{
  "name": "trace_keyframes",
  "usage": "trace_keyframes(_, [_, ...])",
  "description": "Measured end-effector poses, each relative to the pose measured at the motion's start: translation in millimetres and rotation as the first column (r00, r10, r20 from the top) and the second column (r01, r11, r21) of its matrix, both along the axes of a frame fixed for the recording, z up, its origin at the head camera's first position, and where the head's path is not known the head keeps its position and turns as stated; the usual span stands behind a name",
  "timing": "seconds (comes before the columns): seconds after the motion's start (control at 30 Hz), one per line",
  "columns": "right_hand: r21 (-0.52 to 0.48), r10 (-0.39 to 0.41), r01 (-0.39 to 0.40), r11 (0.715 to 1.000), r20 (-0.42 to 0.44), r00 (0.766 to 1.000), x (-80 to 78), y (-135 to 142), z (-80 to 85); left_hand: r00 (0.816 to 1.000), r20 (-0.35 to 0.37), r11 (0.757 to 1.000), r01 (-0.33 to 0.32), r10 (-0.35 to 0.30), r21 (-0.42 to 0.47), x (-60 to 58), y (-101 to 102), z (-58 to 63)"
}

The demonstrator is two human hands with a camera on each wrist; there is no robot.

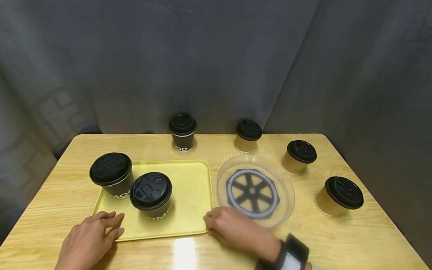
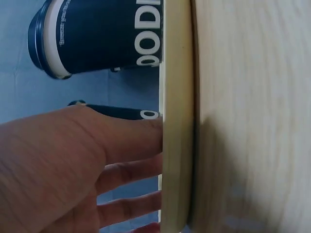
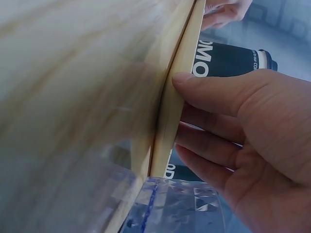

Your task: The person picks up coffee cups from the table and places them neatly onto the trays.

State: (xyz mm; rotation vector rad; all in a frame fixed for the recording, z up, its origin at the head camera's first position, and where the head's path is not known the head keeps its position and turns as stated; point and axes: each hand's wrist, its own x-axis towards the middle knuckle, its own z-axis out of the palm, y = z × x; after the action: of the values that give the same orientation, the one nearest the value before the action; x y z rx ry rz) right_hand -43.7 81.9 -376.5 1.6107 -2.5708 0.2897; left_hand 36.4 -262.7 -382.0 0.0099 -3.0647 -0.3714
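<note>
A yellow tray (image 1: 189,193) lies on the wooden table. On its left half stand two black lidded paper cups, a rear cup (image 1: 111,173) and a front cup (image 1: 151,195), both with white lettering. My left hand (image 1: 87,239) is at the tray's front left corner, its thumb and fairly straight fingers touching the rim area. At the front right corner my right hand (image 1: 235,232) pinches the tray, the thumb (image 3: 194,87) against the outer wall and the fingers round the corner. Fingertips of both hands are partly hidden by the rim in the wrist views.
Right of the tray sits a clear round dish (image 1: 288,188) with a dark wheel-like shape in it. Behind stands another black cup (image 1: 183,132). Several brown cups with black lids, one being the nearest cup (image 1: 333,202), curve along the right side. A grey curtain (image 1: 212,61) hangs behind.
</note>
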Motion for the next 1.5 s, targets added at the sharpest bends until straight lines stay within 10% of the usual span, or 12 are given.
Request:
trace_keyframes(0.97, [-0.031, -0.005, 0.007, 0.999, 0.072, 0.997, -1.1, 1, 13.6, 0.996, -0.092, 1.0, -0.016, 0.018, 0.018, 1.1, 1, -3.3])
trace_keyframes(1.5, [-0.084, -0.062, 0.068, 0.994, 0.075, 0.995, -57.5, 2, 59.7, 0.995, -0.097, 1.0, -0.018, 0.02, 0.02, 0.0, -1, -4.7])
